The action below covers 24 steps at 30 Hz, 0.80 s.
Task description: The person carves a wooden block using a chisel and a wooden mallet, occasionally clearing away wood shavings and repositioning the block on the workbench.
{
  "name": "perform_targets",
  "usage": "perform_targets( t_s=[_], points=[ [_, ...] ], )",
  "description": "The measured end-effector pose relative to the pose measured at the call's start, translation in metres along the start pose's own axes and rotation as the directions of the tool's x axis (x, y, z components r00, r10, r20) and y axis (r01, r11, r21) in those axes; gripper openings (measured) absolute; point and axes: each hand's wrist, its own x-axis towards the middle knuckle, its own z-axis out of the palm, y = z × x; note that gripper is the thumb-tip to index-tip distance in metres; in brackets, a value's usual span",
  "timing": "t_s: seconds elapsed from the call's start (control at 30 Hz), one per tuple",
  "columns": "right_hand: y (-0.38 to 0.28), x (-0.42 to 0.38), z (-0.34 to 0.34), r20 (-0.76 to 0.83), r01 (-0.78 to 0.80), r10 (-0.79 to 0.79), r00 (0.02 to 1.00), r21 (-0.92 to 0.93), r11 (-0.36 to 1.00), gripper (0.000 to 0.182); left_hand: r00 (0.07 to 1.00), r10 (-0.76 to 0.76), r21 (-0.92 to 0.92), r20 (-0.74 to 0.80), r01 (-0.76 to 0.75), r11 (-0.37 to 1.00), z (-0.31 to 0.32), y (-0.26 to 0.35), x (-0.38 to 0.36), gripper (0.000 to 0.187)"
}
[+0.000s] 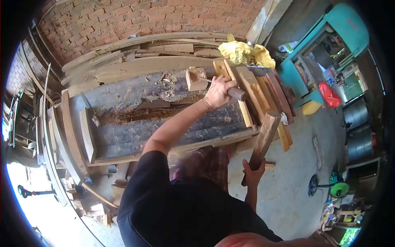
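Note:
My left hand [219, 91] is closed around a chisel [236, 94], its wooden handle sticking out to the right. The blade reaches left to a small light wood block [196, 79], where a hollow with reddish chips shows. That block rests on the dark, worn workbench [135, 94], beside an upright-edged pale board [234, 92]. In my right hand [253, 173] is a wooden mallet [265, 136], shaped like a thick club. I grip it by its lower end, with the heavy end raised near the bench's right edge, apart from the chisel.
Curved planks [68, 127] lie across the bench's left end, and several boards [257, 92] cover its right end. A yellow sack [247, 53] lies behind them. Long timber [135, 68] lines the brick wall. A teal machine [304, 61] stands right; offcuts [94, 210] lie on the floor.

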Motion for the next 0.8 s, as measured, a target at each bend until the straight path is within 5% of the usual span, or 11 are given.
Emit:
perform_targets(
  t_s=[0.1,0.4,0.5,0.57,0.63,0.67,0.73,0.8],
  points=[
    [-0.015,-0.015,0.004,0.018,-0.088,0.087,0.996,0.054,0.995,0.093,0.996,-0.039,-0.059,-0.075,0.035,0.998,-0.003,-0.008,-0.007,0.041],
    [-0.051,0.002,0.021,0.004,0.013,-0.013,1.000,-0.010,1.000,0.073,0.981,-0.121,-0.272,-0.153,0.076,0.959,0.001,-0.024,0.002,0.030],
    [-0.091,0.017,0.044,0.018,0.189,-0.194,0.981,0.161,0.969,0.066,0.980,-0.108,-0.288,-0.168,0.056,0.956,0.001,-0.028,0.002,0.025],
    [-0.101,0.024,0.064,-0.230,0.567,-0.521,0.822,0.247,0.786,0.062,0.971,-0.109,-0.287,-0.214,0.044,0.957,0.002,-0.026,-0.001,0.024],
    [-0.085,0.032,0.086,-0.274,0.579,-0.516,0.811,0.254,0.775,0.061,0.974,-0.103,-0.269,-0.203,0.046,0.962,0.001,-0.027,-0.005,0.025],
    [-0.078,0.036,0.096,-0.186,0.695,-0.702,0.687,-0.116,0.710,0.061,0.975,-0.098,-0.252,-0.200,0.045,0.967,0.001,-0.026,-0.007,0.026],
    [-0.062,0.036,0.101,-0.016,0.731,-0.826,0.563,-0.457,0.507,0.061,0.976,-0.093,-0.263,-0.199,0.038,0.964,0.006,-0.029,-0.011,0.026],
    [-0.059,0.033,0.103,0.246,0.426,-0.377,0.893,-0.194,0.883,0.057,0.978,-0.104,-0.259,-0.182,0.054,0.964,0.005,-0.029,-0.015,0.026]
  ],
)
